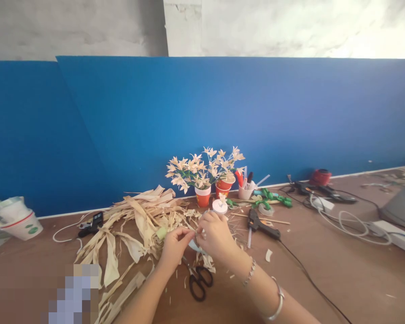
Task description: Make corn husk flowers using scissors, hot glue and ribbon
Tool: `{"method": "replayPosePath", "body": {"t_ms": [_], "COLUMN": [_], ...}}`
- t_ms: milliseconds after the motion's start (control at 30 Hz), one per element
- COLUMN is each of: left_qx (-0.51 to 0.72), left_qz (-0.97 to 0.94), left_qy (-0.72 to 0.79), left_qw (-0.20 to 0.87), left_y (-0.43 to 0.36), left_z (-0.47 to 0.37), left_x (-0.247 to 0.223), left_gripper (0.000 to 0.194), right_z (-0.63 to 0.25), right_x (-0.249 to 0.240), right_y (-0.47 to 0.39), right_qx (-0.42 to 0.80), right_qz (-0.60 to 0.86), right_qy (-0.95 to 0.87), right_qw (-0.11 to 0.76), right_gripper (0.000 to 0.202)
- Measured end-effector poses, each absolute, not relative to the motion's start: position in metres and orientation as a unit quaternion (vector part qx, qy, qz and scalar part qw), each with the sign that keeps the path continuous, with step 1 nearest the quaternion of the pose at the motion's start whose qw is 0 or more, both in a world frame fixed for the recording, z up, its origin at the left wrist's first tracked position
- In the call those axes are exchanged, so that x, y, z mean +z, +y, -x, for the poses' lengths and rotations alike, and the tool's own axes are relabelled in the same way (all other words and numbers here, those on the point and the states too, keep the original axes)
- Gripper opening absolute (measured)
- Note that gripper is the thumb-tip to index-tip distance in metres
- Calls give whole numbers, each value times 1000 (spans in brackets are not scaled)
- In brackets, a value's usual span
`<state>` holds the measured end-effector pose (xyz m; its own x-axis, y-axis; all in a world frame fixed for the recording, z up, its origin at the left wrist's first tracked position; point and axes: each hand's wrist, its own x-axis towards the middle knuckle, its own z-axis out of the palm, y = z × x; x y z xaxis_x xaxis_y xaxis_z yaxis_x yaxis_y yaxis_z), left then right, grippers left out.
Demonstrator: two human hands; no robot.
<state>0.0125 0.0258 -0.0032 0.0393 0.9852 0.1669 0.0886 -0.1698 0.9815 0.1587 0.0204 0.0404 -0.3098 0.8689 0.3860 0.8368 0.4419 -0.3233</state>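
Head view, single frame. Both hands meet over the middle of the brown desk (340, 270). Left hand (175, 245): fingers pinched together on a small pale husk piece (193, 245), held just above the desk surface. Right hand (218, 236): fingers curled in and closed on the same piece from the other side; bracelets on that wrist. The exact fingertip contact is too small to resolve.

Directly below the hands lie black-handled scissors (199, 281), untouched. Left of the hands, a loose heap of dried corn husks (138, 220), with trimmings scattered around it. Behind the hands, a small white roll (219, 206), then two orange cups holding finished husk flowers (202, 171) on green stems. Black glue gun (261, 225) lies to the right, cable trailing toward the near edge. Green stem pieces (273, 197) lie beyond it.

Progress, judged: a good many flowers are completed and potted; a large stock of raw husk remains, and the piece in hand looks unfinished.
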Motion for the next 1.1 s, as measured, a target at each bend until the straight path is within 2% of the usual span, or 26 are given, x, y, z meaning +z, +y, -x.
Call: {"method": "replayPosePath", "body": {"t_ms": [167,300,433,533,633,767,867,933,1100], "left_qx": [506,502,504,503,493,502,501,496,493], "left_qz": [-594,-604,-610,-625,-637,-618,-612,-610,-630], "left_qy": [455,444,428,414,419,442,453,461,450], "left_qw": [428,431,436,430,421,412,412,411,397], "left_y": [29,28,25,22,21,21,22,23,26], "left_z": [-8,-7,-8,-9,-10,-12,-12,-12,-7], "left_x": [-2,-1,0,2,5,6,4,3,3], "left_gripper": [14,11,10,11,14,17,18,18,15], "right_z": [-165,-175,-184,-186,-184,-171,-161,-159,-164], "right_x": [46,44,41,43,47,49,46,43,41], "right_y": [22,28,35,35,31,22,19,20,24], "right_qx": [91,283,503,556,503,275,136,102,92], "right_qz": [525,496,462,444,462,542,561,555,530], "right_qy": [-798,-766,-686,-661,-696,-755,-775,-785,-801], "right_qw": [281,293,252,237,222,245,259,257,264], "right_gripper": [6,7,8,9,12,18,9,3,8]}}
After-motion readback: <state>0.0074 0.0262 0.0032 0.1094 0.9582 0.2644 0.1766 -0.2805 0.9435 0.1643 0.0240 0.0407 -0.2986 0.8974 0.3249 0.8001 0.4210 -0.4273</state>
